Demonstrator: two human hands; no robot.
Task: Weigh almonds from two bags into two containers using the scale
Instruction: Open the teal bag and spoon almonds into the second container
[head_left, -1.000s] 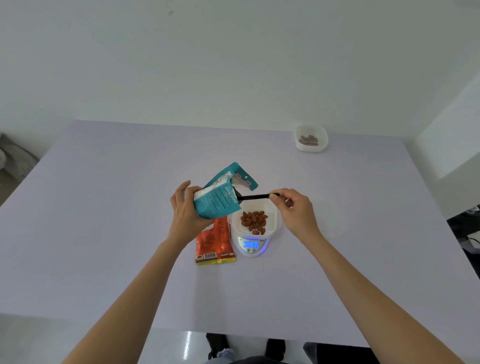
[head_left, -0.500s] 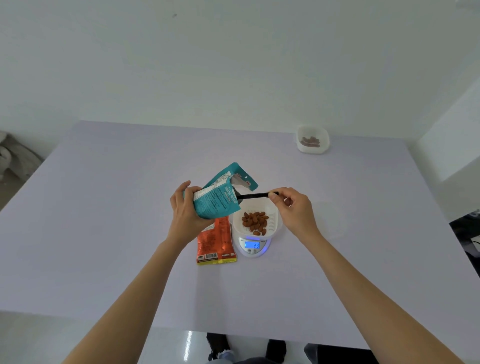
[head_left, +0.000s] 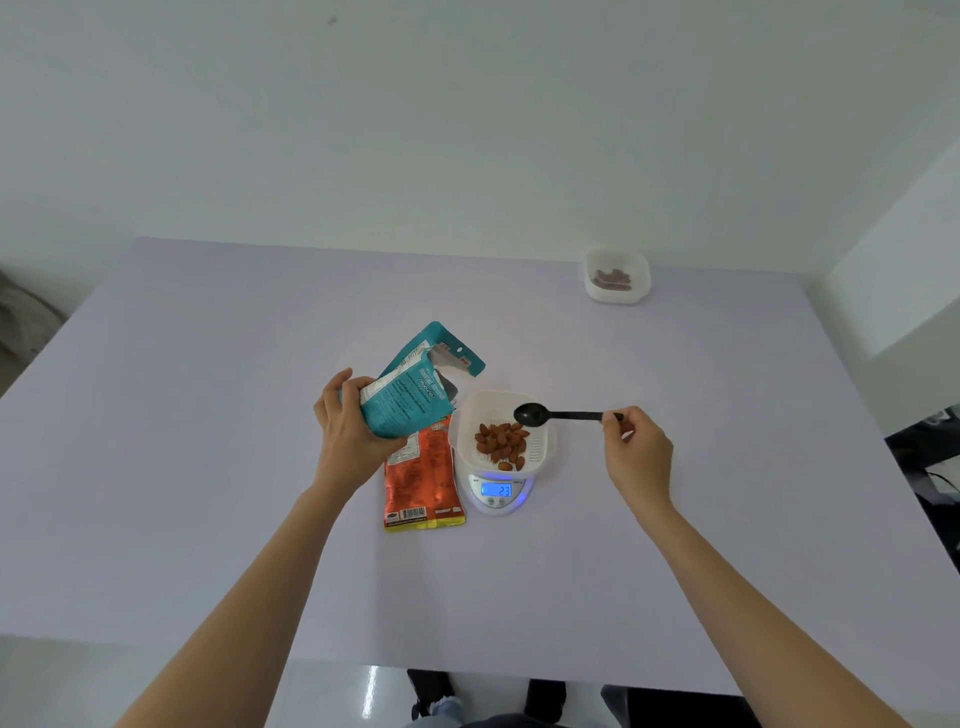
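Observation:
My left hand (head_left: 353, 431) grips a teal almond bag (head_left: 410, 400), held tilted above the table with its open mouth toward the scale. My right hand (head_left: 636, 452) pinches the handle end of a black spoon (head_left: 556, 415); its bowl looks empty and hovers over a white container (head_left: 540, 447) that holds several almonds (head_left: 501, 441). That container sits on a small white scale (head_left: 498, 493) whose blue display reads 23. An orange almond bag (head_left: 423, 483) lies flat on the table, left of the scale and partly under the teal bag.
A second white container (head_left: 617, 275) with a few brown pieces stands at the far right of the lavender table (head_left: 208, 415). The table's near edge runs just above my legs. A dark object shows past the table's right edge.
The spoon has come out of the teal bag and moved right, over the container. My right hand has drawn back to the right. The scale reading went from 22 to 23.

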